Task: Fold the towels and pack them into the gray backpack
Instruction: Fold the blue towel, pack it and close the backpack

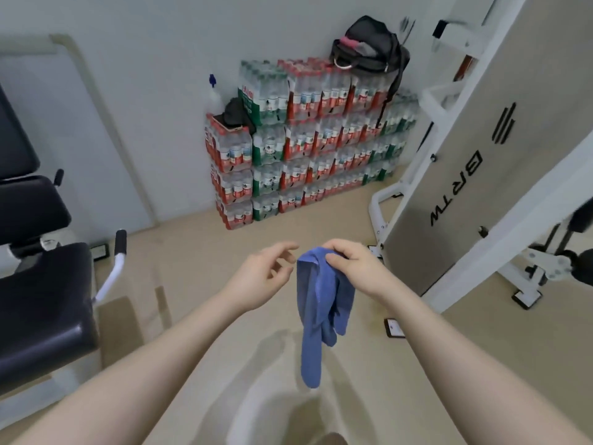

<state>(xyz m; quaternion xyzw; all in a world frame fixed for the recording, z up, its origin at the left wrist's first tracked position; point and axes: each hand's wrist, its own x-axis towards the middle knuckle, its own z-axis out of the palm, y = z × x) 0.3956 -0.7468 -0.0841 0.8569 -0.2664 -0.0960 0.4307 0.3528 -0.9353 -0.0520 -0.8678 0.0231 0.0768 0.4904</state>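
The left hand (pixel 263 277) hangs loose, fingers half spread, holding nothing, just beside the towel (pixel 317 309). The right hand (pixel 349 264) pinches the towel's top edge; it dangles limp and bunched (light, soft, easiest taken by a corner). The backpack (pixel 372 46) sits well apart atop stacked water bottles (pixel 305 139). Bare floor (pixel 199 252) lies between; a gym machine (pixel 481 149) crowds the right.

Both arms reach forward; right grip (pixel 348 263) pinches closed, left grip (pixel 268 271) hangs loosely curled, empty.

Blue towel (pixel 316 303), dark gray backpack (pixel 372 43), beige floor (pixel 465 364).
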